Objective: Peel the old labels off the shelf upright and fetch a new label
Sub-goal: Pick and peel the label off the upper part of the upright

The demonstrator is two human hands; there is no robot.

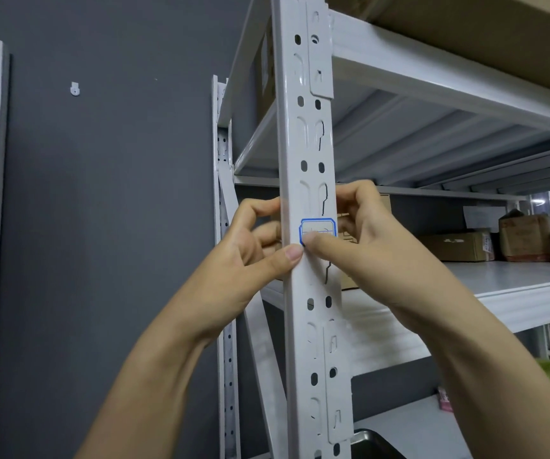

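Two bare hands close on one shelf upright (306, 144), and their placing looks chosen for working at an edge. The old label (319, 229), white with a blue border, is stuck flat on the front face of the upright, between two sets of slots. The left grip (250, 256) clasps the post from the left, fingers curled behind it and thumb pressed on the front edge just below the label, probably to brace the hand. The right grip (363, 240) clasps the post from the right, fingers curled behind it, its thumb tip set on the label's lower left corner and touching the left thumb. A nail is likely digging under that corner. Whether the corner has lifted is hidden by the thumb. No new label shows, so fetching one seems yet to come. Cardboard boxes (456, 246) sit on the shelf (515, 286) behind.
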